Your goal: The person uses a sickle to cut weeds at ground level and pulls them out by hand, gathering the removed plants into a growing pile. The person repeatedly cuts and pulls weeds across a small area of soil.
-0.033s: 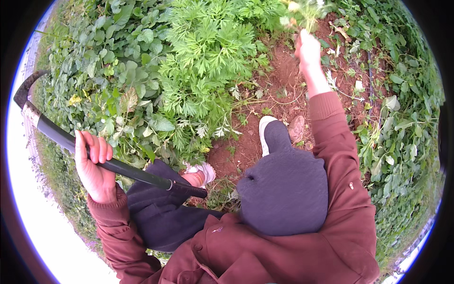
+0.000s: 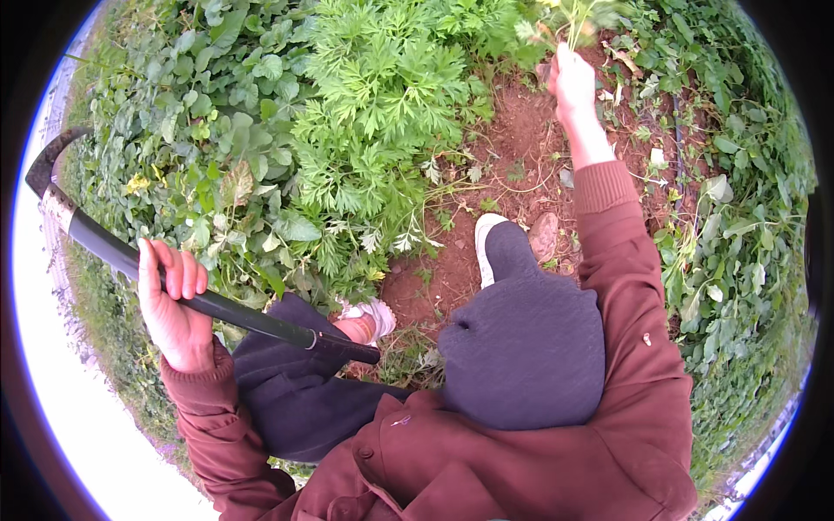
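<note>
My left hand [image 2: 176,308] is closed around the dark handle of a sickle [image 2: 248,317]. Its curved blade points up at the far left, above the leaves and away from the soil. At the top right, my right hand [image 2: 575,87] is stretched forward and grips a bunch of uprooted weeds [image 2: 572,19] by the stems. The leafy end of the bunch is blurred and partly cut off by the picture's upper edge. Bushy light-green plants [image 2: 382,113] with divided leaves grow between my hands.
Reddish bare soil [image 2: 521,130] with scattered stems runs ahead of my feet. A stone [image 2: 545,236] lies beside my white shoe [image 2: 486,252]. Broad-leaved vines [image 2: 738,234] border the right, near a thin black hose [image 2: 678,130]; denser leaves [image 2: 243,52] cover the left.
My right hand has shifted slightly forward and to the right with the weeds. My left hand and the sickle stay in place.
</note>
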The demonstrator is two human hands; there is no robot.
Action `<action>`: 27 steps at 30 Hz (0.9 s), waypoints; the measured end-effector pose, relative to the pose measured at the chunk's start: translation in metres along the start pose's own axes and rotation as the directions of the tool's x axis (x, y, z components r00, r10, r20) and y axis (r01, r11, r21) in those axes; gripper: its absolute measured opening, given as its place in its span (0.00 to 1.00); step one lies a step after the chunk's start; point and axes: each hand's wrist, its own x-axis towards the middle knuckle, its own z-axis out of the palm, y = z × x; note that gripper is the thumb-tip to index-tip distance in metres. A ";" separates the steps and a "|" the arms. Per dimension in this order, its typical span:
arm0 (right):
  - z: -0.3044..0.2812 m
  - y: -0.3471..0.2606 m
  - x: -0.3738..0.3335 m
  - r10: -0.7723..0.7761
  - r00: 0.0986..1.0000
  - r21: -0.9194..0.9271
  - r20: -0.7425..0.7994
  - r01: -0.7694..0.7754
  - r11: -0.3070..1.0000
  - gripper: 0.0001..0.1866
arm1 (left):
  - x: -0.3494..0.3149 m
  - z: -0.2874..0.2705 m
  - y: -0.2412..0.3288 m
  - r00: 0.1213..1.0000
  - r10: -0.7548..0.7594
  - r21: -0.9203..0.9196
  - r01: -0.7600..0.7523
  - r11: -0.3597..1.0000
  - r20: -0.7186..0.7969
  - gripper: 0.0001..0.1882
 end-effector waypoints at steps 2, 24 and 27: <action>-0.002 -0.013 0.015 -0.054 0.998 -0.054 0.012 0.055 0.997 0.18 | -0.002 0.000 0.002 0.999 0.004 -0.025 -0.003 1.000 0.040 0.15; 0.069 0.144 -0.020 0.313 0.839 -0.889 0.445 0.371 0.269 0.21 | 0.017 0.030 -0.030 0.996 -0.083 0.166 0.084 0.982 -0.010 0.14; 0.067 0.152 -0.019 0.123 0.821 -0.796 0.558 0.487 0.360 0.21 | 0.016 0.031 -0.035 0.990 -0.143 0.147 0.142 0.979 -0.002 0.15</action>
